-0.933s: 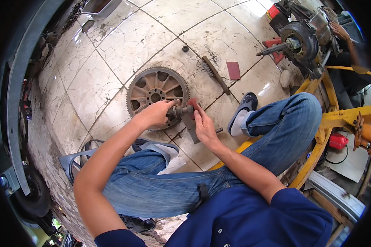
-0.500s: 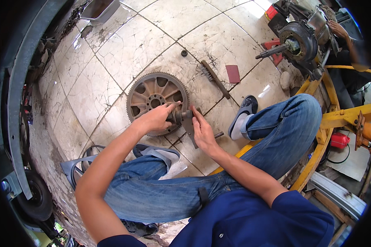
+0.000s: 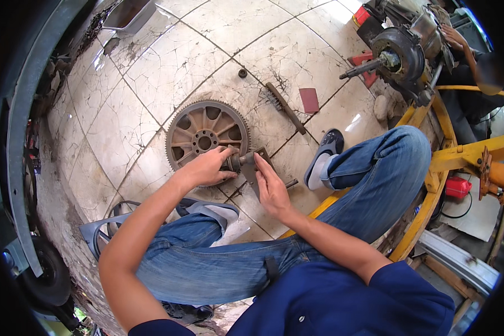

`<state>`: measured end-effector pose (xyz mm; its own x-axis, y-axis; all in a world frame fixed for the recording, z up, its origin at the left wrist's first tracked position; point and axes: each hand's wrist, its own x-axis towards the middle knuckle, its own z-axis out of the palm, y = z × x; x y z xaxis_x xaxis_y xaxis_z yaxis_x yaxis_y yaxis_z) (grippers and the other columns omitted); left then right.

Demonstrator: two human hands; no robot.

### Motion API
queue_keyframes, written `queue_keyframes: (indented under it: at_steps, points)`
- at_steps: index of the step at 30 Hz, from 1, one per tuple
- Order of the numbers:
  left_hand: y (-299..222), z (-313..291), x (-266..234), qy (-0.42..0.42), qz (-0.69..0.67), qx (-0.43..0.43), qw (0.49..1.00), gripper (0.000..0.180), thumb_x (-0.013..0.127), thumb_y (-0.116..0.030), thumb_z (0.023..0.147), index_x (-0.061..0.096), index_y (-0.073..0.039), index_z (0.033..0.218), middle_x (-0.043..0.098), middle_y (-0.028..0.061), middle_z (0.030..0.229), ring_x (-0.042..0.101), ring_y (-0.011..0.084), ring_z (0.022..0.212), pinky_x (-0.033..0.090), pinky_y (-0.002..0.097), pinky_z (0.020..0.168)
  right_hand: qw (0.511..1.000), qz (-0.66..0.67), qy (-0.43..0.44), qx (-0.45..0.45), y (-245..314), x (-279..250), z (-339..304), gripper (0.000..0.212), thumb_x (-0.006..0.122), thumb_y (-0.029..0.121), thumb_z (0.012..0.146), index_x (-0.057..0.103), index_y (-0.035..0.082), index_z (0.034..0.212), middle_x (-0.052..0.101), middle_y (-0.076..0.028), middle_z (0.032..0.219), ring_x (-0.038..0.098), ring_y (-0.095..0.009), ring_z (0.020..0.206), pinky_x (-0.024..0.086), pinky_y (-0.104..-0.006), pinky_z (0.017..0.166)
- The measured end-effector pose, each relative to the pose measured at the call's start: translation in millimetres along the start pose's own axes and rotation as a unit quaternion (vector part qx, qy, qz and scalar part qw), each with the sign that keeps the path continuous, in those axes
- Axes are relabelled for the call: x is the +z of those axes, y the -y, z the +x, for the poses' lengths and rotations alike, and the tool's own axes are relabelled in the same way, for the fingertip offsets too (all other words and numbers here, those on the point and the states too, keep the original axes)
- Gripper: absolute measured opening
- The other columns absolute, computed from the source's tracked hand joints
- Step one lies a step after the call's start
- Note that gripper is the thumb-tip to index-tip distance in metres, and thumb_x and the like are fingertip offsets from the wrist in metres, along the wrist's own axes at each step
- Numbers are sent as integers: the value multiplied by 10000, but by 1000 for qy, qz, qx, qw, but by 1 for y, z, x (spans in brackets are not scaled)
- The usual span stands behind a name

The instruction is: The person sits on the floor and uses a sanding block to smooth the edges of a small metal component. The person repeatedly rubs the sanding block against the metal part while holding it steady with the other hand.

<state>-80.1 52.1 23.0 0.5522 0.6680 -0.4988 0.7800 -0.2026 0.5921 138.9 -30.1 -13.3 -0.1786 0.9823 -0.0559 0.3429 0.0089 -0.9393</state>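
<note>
- Lower edge: I look down over a dark blue shirt (image 3: pixel 341 299) and blue jeans (image 3: pixel 218 269); a bare forearm rises on either side.
- Center: the left hand (image 3: pixel 207 167) curls, thumb and index finger set apart around a stubby cylindrical metal part (image 3: pixel 234 161), which it grips at the lower right rim of the toothed wheel.
- Just right of center: the right hand (image 3: pixel 274 190) lies with fingers nearly straight and close together, the fingertips at the right end of the part; I cannot tell whether anything is pinched beneath them.
- Below the right hand: a flat grey metal plate (image 3: pixel 251 178) lies partly covered, and a short rod (image 3: pixel 292 183) shows to its right.
- Center, left of the part: a rusty toothed wheel (image 3: pixel 210 132) lies flat on the tiled floor (image 3: pixel 145 95), its spokes and bolt-holed hub facing me.
- Right of center: a sandal (image 3: pixel 332 141) on the foot, beyond the raised knee.
- Upper center: a wire brush (image 3: pixel 286 108) lies aslant, with a dark red square sheet (image 3: pixel 308 100) to its right and a small black ring (image 3: pixel 242 73) to its upper left.
- Right edge: a yellow metal frame (image 3: pixel 466 158), with a red container (image 3: pixel 458 187) below its beam.
- Upper right: a hub assembly (image 3: pixel 396 55) beside a red stand (image 3: pixel 364 68); a co-worker's hand (image 3: pixel 455 38) touches its far side.
- Upper left: a grey tray (image 3: pixel 144 20).
</note>
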Motion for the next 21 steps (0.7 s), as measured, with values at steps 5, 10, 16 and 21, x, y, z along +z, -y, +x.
queue_keyframes:
  at_steps: [5, 10, 16, 21]
  points:
    - [-2, 1, 2, 21, 27, -4, 999, 707, 710, -425, 871, 449, -10, 1381, 544, 259, 1272, 561, 409, 1177, 476, 453, 977, 999, 16, 3, 38, 1, 1, -3, 418, 473, 89, 1023, 452, -38, 1421, 541, -232, 1385, 561, -311, 1255, 440, -349, 1043]
    - [-9, 7, -5, 30, 33, -26, 999, 745, 681, -453, 889, 409, 17, 1399, 539, 275, 1296, 556, 413, 1192, 472, 457, 985, 997, 31, 18, 69, -1, -6, 7, 415, 487, 101, 1015, 469, -27, 1409, 548, -243, 1369, 562, -353, 1252, 452, -368, 1032]
    - [-2, 7, -6, 48, 51, -21, 997, 789, 666, -489, 889, 386, 33, 1409, 549, 279, 1294, 563, 410, 1190, 477, 458, 980, 1000, 3, 11, 11, 7, -10, 16, 418, 512, 103, 998, 490, -2, 1402, 572, -227, 1345, 583, -368, 1207, 482, -389, 983]
    - [-7, 4, -8, 55, 81, -33, 995, 790, 643, -516, 897, 388, 31, 1408, 561, 286, 1277, 585, 418, 1154, 491, 473, 947, 1000, -10, 10, -7, 5, -11, 11, 424, 522, 87, 990, 492, 12, 1407, 576, -230, 1338, 596, -373, 1188, 490, -397, 972]
